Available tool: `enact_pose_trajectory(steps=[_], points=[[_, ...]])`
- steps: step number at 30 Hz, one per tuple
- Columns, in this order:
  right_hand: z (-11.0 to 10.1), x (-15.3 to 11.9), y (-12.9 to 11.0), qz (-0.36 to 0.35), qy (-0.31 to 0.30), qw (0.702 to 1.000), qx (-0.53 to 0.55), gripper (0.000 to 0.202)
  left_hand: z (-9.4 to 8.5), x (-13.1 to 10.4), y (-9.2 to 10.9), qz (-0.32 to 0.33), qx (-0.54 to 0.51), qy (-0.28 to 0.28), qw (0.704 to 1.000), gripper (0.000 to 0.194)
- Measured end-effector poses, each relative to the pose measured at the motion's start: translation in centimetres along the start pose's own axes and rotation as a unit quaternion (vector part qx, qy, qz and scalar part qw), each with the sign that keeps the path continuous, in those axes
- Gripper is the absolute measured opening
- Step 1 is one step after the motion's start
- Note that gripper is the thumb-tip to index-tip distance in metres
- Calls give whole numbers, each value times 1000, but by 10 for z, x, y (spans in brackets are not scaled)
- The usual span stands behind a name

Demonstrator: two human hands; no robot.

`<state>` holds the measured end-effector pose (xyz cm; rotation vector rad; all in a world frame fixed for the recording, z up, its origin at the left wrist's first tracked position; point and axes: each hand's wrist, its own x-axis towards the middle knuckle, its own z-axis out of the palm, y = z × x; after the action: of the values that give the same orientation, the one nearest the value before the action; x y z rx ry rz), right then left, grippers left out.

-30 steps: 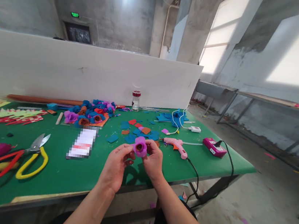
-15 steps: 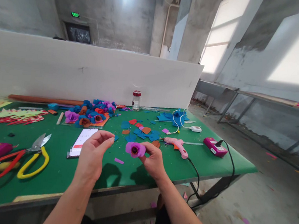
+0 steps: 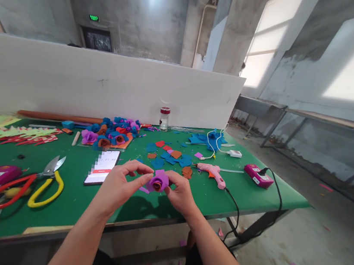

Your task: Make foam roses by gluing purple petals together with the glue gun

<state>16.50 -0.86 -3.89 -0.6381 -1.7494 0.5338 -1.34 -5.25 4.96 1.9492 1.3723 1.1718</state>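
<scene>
Purple flower [image 3: 159, 181] held over front of green bench [image 3: 209, 201]; right hand [image 3: 182, 193], fingers clamped on flower; left hand [image 3: 120, 186] at flower's opposite edge, cannot tell if fingers grip it; pink glue gun [image 3: 213, 171] beyond right hand

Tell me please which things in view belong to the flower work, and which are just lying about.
Probably belong: purple artificial flower, heaped flowers, loose cut pieces, pink hot-glue gun, perhaps large scissors.

Probably just lying about: smartphone, red-lidded jar, white charger.
</scene>
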Motion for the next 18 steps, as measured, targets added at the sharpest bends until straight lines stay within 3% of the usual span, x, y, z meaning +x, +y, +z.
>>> enact_pose_trajectory(steps=[9, 18], points=[[-1, 0, -1, -4, -3, 1000, -6, 26, 14, 2, -4, -40, -5, -27, 999, 24], [1, -1, 0, -8, -2, 1000, -8, 19, 21, 3, -7, -19, 15, 17, 1000, 25]])
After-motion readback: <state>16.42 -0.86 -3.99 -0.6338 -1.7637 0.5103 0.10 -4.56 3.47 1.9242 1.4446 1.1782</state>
